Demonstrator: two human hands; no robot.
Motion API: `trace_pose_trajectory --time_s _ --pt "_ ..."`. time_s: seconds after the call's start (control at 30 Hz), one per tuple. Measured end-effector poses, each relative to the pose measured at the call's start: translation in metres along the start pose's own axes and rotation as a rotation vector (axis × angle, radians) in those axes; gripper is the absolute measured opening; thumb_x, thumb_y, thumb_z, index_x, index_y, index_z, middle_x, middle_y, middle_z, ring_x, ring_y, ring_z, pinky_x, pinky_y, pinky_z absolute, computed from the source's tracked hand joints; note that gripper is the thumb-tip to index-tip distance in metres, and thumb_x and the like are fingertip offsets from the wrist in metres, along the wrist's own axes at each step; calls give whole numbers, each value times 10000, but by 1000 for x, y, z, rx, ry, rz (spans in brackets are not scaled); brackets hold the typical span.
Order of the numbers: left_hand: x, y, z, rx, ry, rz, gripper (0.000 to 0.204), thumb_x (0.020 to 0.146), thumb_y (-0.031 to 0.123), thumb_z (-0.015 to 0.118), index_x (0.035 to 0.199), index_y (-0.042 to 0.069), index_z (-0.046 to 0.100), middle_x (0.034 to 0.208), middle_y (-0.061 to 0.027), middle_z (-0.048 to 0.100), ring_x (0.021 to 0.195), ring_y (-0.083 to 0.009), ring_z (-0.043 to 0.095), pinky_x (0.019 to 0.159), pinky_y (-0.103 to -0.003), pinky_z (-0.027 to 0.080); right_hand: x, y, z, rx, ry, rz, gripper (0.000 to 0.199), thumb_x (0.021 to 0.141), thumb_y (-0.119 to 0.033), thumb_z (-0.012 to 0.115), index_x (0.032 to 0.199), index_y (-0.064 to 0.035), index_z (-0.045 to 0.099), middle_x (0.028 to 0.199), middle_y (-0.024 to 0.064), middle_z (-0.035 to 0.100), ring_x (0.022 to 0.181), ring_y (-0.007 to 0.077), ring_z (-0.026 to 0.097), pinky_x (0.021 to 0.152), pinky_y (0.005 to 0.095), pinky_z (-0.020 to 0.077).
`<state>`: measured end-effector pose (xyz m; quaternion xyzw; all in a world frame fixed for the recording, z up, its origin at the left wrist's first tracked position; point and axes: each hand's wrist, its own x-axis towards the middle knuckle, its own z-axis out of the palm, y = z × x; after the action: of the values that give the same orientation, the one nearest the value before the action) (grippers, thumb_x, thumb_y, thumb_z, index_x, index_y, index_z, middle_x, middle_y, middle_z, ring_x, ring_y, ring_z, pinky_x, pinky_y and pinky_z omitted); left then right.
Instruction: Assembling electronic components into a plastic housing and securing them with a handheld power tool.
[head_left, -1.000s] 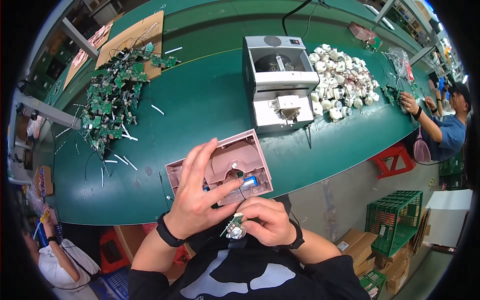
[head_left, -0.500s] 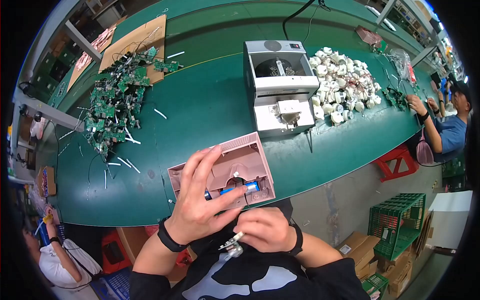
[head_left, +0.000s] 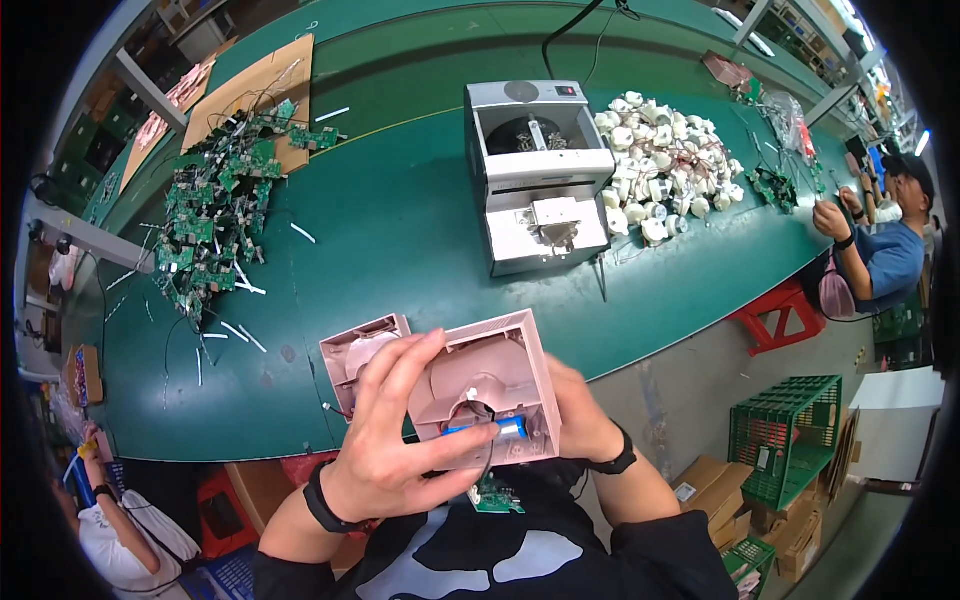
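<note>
Both my hands hold a pink plastic housing point(head_left: 470, 350), its hollow side facing me, near the table's front edge. My left hand point(head_left: 385, 460) grips its left side, with one finger laid across the blue cylindrical battery point(head_left: 512, 429) inside. Fingers of my right hand point(head_left: 582, 425) are wrapped around the right wall, partly hidden behind it. A small white connector point(head_left: 472, 394) on dark wire shows in the middle of the housing. Below its near edge a green circuit board point(head_left: 495, 498) hangs by a wire. Another pink plastic part point(head_left: 342, 345) lies to the left, partly covered by my left hand.
Beyond the housing stands a grey screw-feeding machine point(head_left: 545, 170). White motor-like parts with wires point(head_left: 665, 165) are heaped to its right. Green circuit boards point(head_left: 215, 210) are piled at the left, beside white strips point(head_left: 303, 233). A co-worker point(head_left: 885, 250) sits far right.
My right hand has let go of the circuit board, which now hangs, and has taken the housing's right side. The housing has been raised and shifted, uncovering the other pink part.
</note>
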<state>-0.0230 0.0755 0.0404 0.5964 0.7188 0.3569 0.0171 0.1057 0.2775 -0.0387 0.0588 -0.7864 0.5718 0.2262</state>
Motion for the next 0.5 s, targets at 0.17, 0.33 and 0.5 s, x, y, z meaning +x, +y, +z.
trace_pose_trajectory --time_s 0.17,0.33,0.5 --pt "1 -10 10 49 -22 -75 440 619 195 859 1058 198 830 1554 -309 402 1389 -539 429 1131 -606 385 -32 12 13 197 -105 272 336 966 -41 684 1295 0 632 1101 172 703 925 308 710 868 393 569" --pt "8 -19 30 33 -25 -164 397 661 179 850 1057 154 826 1564 -284 405 1419 -514 405 1155 -573 375 -40 -1 16 156 -83 563 245 1015 -83 635 1240 11 650 961 111 735 789 168 709 722 298 564" --pt "15 -36 44 24 -63 -266 343 715 176 839 1051 109 820 1573 -256 408 1447 -484 386 1182 -552 354 -36 1 15 220 -30 782 276 1018 -59 612 1281 26 621 820 72 709 608 109 668 572 252 528"
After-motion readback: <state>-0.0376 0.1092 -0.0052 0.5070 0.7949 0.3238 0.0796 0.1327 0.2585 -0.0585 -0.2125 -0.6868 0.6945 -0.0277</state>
